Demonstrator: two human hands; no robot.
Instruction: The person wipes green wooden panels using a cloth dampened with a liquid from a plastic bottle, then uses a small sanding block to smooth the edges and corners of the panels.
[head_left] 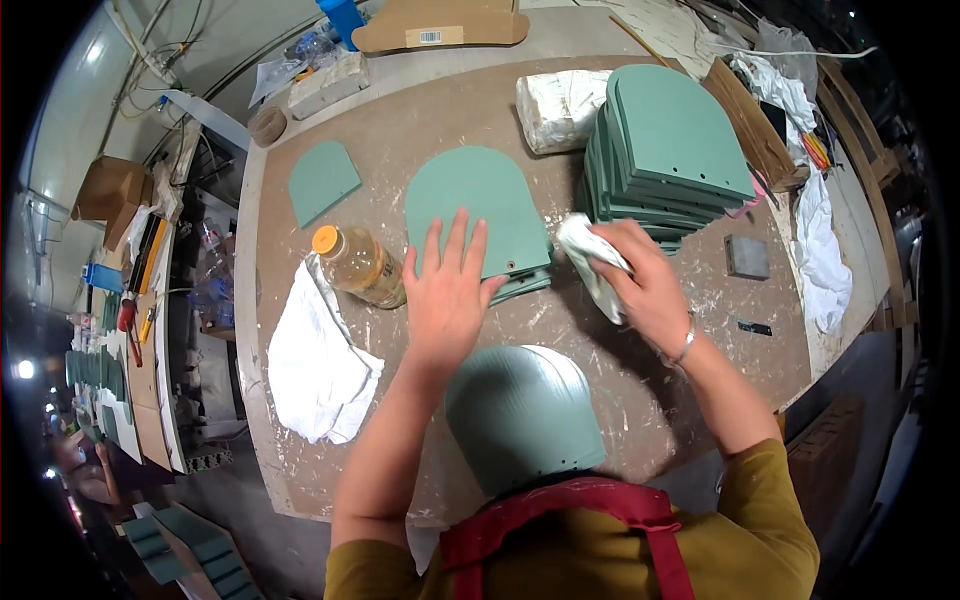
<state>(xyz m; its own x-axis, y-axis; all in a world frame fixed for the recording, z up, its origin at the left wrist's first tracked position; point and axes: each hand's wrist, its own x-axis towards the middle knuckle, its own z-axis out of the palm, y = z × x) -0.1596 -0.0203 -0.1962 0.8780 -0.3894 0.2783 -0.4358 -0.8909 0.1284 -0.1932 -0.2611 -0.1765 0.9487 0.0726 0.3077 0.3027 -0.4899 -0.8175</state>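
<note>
My left hand (447,295) lies flat with fingers spread on a green round-topped panel (478,195), which rests on at least one more panel. Bunched in my right hand (643,285) is a white cloth (592,262), held just off the panel's right edge. A clear bottle (365,268) with an orange cap and yellowish contents stands beside my left fingers. Close to my body lies a stack of green panels (525,415), the top one with a glossy sheen. To the right rises a tall stack of similar panels (680,130).
A white cloth (318,365) is spread at the left, below a small green panel (325,182). A white wrapped block (560,108) sits against the tall stack. At the right are a grey block (747,257) and a small dark strip (755,328). Cardboard (440,25) lies at the back.
</note>
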